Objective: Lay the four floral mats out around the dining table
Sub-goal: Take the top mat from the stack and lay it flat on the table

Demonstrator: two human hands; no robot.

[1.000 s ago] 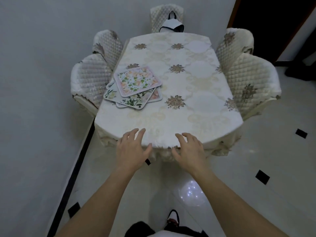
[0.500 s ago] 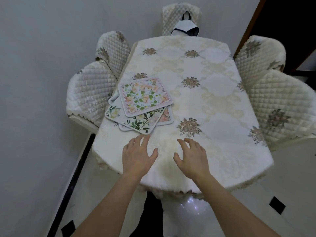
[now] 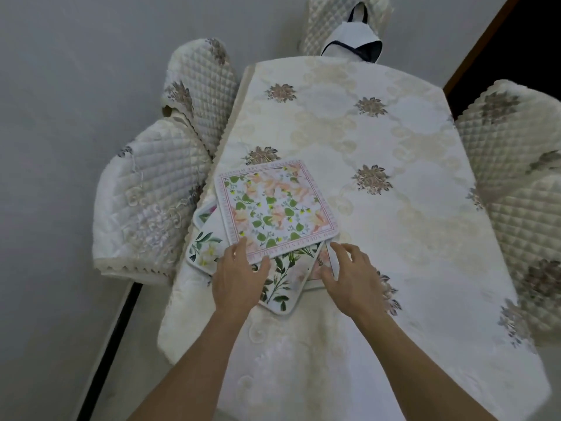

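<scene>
Both forearms reach in from the near edge of the dining table [image 3: 425, 268]. Left hand [image 3: 236, 278] has fingers spread and loose, nothing gripped; its fingertips [image 3: 239, 244] sit on the near-left corner of the top mat [image 3: 273, 208], thumb at that mat's near edge — looks like a setup to pinch or slide it off the stack. Right hand [image 3: 352, 278] is also unclenched, fingers curled slightly, hovering over the near-right corner of the pile; contact there I cannot tell.

The four floral mats are all in one fanned stack just beyond the fingers, left of the table's midline. Directly under the palms: the white mat with green leaves [image 3: 282, 284]. Right of it, under the right fingers, a pink-edged mat [image 3: 323, 262] shows only a sliver. Left of the left fingers, a fourth mat [image 3: 205, 214] peeks out.

Judgement: nothing laid out yet. The fan offset exposes the corners, so peeling the top mat first is the obvious move.

Beyond the stack — bare tablecloth, quilted chairs [image 3: 151, 202] on both sides, a white bag [image 3: 353, 44] at the far end.
</scene>
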